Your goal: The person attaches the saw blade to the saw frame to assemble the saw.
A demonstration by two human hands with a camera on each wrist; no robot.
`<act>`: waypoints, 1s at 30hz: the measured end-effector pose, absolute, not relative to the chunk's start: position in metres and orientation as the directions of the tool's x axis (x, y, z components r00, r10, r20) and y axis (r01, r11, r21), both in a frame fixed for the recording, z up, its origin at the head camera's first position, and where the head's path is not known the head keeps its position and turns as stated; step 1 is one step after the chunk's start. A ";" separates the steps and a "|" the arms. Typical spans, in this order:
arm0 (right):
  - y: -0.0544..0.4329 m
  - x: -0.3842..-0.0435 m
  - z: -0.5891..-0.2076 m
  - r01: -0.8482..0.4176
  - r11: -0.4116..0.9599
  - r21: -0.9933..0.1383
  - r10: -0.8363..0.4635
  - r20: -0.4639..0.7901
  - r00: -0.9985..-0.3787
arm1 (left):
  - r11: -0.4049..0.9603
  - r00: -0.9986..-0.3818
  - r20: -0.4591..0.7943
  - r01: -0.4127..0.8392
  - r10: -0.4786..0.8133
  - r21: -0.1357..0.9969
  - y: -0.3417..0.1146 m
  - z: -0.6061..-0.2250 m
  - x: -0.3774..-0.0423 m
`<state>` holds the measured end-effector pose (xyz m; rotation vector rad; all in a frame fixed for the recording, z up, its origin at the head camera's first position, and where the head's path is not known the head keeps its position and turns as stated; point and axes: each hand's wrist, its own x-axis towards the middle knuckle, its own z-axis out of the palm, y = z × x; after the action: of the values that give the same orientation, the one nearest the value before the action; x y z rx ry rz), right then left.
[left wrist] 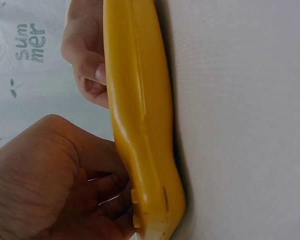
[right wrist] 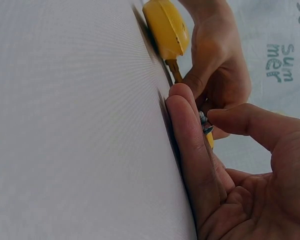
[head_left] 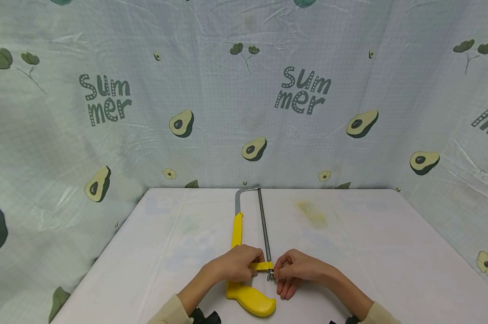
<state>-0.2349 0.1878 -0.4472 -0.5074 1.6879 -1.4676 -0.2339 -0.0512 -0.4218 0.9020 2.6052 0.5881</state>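
Observation:
A hacksaw with a yellow handle (head_left: 253,302) and a grey front bow lies on the white table, handle toward me. Its dark blade (head_left: 264,225) runs along the right side, down to a small metal wing nut (head_left: 270,275). My left hand (head_left: 237,263) grips the yellow frame (head_left: 237,229) and its short crosspiece just above the handle. At the wing nut, my right hand (head_left: 300,270) has its thumb and forefinger pinched on the metal, as the right wrist view shows; its other fingers (right wrist: 190,130) lie along the tabletop. In the left wrist view the handle (left wrist: 135,100) hides some fingertips.
The white table (head_left: 349,225) has a faint yellowish stain (head_left: 312,214) right of the blade. A pale sheet (head_left: 211,90) printed with avocados and lettering hangs behind the table and along both sides. The saw's front end reaches almost to the table's far edge.

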 end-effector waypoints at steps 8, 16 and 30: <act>0.187 -0.236 -0.447 0.207 0.239 -0.949 -0.746 -0.316 -0.586 | 0.713 -0.746 -0.160 0.516 0.647 0.475 -0.052 -0.421 -0.236; 0.186 -0.237 -0.447 0.200 0.235 -0.951 -0.747 -0.309 -0.589 | 0.721 -0.751 -0.168 0.506 0.638 0.474 -0.053 -0.421 -0.237; 0.184 -0.238 -0.448 0.193 0.223 -0.955 -0.759 -0.295 -0.581 | 0.721 -0.747 -0.169 0.517 0.644 0.462 -0.055 -0.422 -0.241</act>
<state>-0.2385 0.1840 -0.4485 -0.5339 1.6857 -1.4788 -0.2406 -0.0546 -0.4223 0.9066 2.6084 0.5624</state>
